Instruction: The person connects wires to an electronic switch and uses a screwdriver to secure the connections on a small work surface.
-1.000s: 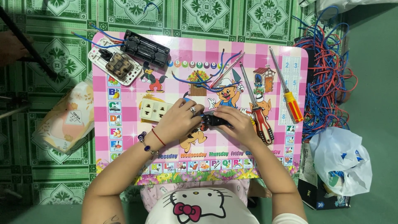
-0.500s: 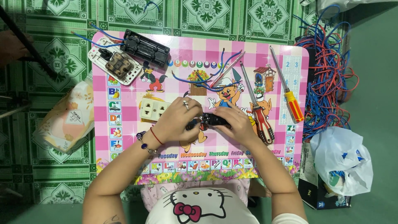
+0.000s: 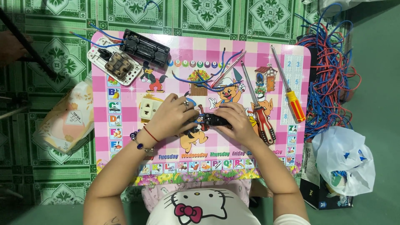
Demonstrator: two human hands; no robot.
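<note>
Together, left hand [image 3: 173, 116] and right hand [image 3: 235, 123] pinch a small black boxy part [image 3: 213, 121] in their grip

The floor [image 3: 54, 54] is covered with green tiles, and a leafy square pattern is drawn on each tile. At the right side the floor is plain green. A small low table [image 3: 125, 125] is set on the tiles. Its top is pink and white checks, and cartoon animals, letters and a little house are painted on it. A dark thin bar [image 3: 25, 43] is seen slanting across the top left corner. Everything is lit by soft, even light, and no hard shadows are made.
</note>
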